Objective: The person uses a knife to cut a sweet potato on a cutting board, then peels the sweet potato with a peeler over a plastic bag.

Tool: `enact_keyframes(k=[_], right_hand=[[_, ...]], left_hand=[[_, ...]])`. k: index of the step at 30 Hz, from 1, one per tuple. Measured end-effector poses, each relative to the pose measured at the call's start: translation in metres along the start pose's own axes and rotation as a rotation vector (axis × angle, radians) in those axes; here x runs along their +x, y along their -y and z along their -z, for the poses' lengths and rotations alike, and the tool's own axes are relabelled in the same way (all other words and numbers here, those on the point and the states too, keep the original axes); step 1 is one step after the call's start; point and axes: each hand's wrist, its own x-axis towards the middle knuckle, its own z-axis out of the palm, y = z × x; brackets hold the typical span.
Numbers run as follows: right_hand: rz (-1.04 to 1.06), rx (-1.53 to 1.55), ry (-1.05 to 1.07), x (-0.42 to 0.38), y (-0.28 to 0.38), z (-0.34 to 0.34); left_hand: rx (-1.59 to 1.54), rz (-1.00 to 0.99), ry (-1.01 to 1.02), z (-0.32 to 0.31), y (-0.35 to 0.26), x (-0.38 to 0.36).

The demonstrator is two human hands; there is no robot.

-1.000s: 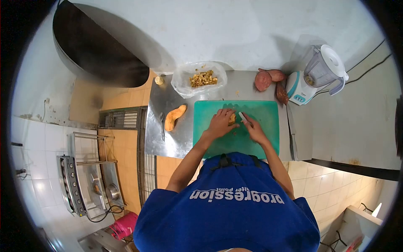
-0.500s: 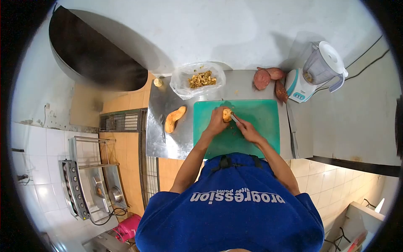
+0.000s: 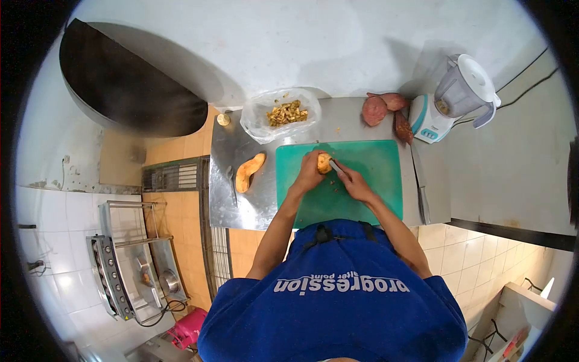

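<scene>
Over the green cutting board (image 3: 368, 205), my left hand (image 3: 309, 173) holds a peeled orange-yellow piece of sweet potato (image 3: 324, 163). My right hand (image 3: 356, 183) grips a small knife (image 3: 335, 165), its blade against the right side of the piece. A few small scraps (image 3: 335, 183) lie on the board below. Left of the board, a long curved peeled sweet potato (image 3: 248, 172) lies on the metal table (image 3: 229, 208). Behind the board is a clear plastic bag (image 3: 256, 113) with chopped peelings (image 3: 287, 113) in it.
Unpeeled reddish sweet potatoes (image 3: 374, 110) lie at the back right, beside a white and teal blender (image 3: 432, 119). A large knife (image 3: 423, 202) lies right of the board. A small round piece (image 3: 224, 119) sits at the back left corner, near a dark wok-like pan (image 3: 126, 90).
The view has shifted slightly. My hands remain together over the board, with the knife still at the held piece, which appears slightly turned.
</scene>
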Motion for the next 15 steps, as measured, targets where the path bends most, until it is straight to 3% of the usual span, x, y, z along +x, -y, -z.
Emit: enact_keyframes(k=[12,14,15], right_hand=[[0.013,-0.283,0.053,-0.018,0.027,0.015],[-0.163,-0.641,0.324,-0.023,0.053,0.017],[-0.169,-0.635,0.317,-0.026,0.052,0.016]], left_hand=[[0.008,0.041,0.07,-0.005,0.02,0.011],[-0.022,0.092,0.088,-0.004,0.017,0.016],[0.081,0.166,0.106,0.0,0.007,0.019]])
